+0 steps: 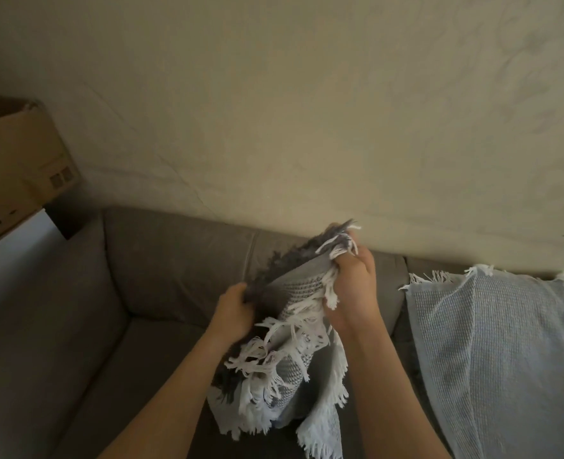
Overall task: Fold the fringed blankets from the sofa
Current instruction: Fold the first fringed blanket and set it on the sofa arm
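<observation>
Left hand [233,308] and right hand [353,289] grip the raised blanket [294,366].

We count two blankets: one grey-and-white woven fringed blanket [294,369] and one pale blue waffle-weave fringed blanket [492,342]. We also count two bare hands, the left hand [236,309] and the right hand [353,293], one grey fabric sofa [174,260] and one brown cardboard box [19,167].

Grey sofa [174,276] w/ pale blue fringed blanket [506,342] draped over its rt backrest & seat
</observation>
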Available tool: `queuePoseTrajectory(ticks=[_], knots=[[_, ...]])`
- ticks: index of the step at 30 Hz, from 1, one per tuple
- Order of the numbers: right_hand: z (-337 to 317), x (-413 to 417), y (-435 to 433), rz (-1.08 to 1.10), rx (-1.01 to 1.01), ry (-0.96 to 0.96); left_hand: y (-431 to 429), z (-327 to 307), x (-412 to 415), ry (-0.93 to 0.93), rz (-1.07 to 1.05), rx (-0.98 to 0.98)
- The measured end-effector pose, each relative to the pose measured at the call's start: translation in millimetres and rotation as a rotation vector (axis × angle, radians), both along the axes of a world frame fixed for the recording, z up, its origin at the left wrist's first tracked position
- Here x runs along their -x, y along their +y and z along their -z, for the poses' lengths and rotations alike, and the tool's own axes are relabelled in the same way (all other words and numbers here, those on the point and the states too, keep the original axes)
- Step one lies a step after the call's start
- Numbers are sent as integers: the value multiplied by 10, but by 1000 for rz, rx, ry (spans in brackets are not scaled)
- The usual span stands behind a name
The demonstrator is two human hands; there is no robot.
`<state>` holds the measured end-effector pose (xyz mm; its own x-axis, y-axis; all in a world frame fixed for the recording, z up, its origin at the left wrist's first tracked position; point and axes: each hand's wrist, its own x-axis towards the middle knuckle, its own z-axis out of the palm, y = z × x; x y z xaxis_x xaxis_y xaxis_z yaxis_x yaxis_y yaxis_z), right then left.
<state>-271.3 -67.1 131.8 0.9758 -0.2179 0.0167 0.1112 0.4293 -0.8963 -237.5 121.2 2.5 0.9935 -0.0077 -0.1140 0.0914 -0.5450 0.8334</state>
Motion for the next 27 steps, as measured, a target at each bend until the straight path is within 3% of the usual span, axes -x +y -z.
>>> queuePoseTrajectory(ticks=[4,6,9,12,15,17,19,22,24,27], knots=[[-15,-134,-112,286,-81,117,115,-508,-209,-257,-162,116],[-26,-189,-137,326,-31,69,163,-838,-316,-394,-160,90],[-64,-253,-148,289,301,-96,208,-1285,-447,-611,-170,-109],[-68,-349,-205,95,608,-245,263,-1669,-552,-723,-197,-338],[-120,-465,-278,-35,1230,-202,312,-1963,-564,-830,-70,-459],[-249,-508,-285,-48,1416,-98,339,-2073,-533,-854,45,-477],[-378,-582,-273,122,1412,-68,372,-2083,-518,-761,171,-477],[-504,-628,-248,379,1365,-246,388,-1925,-575,-655,169,-582],[-567,-600,-147,371,1140,-227,447,-1781,-606,-687,83,-676],[-593,-580,-76,256,731,-52,591,-1559,-568,-544,-72,-769]])
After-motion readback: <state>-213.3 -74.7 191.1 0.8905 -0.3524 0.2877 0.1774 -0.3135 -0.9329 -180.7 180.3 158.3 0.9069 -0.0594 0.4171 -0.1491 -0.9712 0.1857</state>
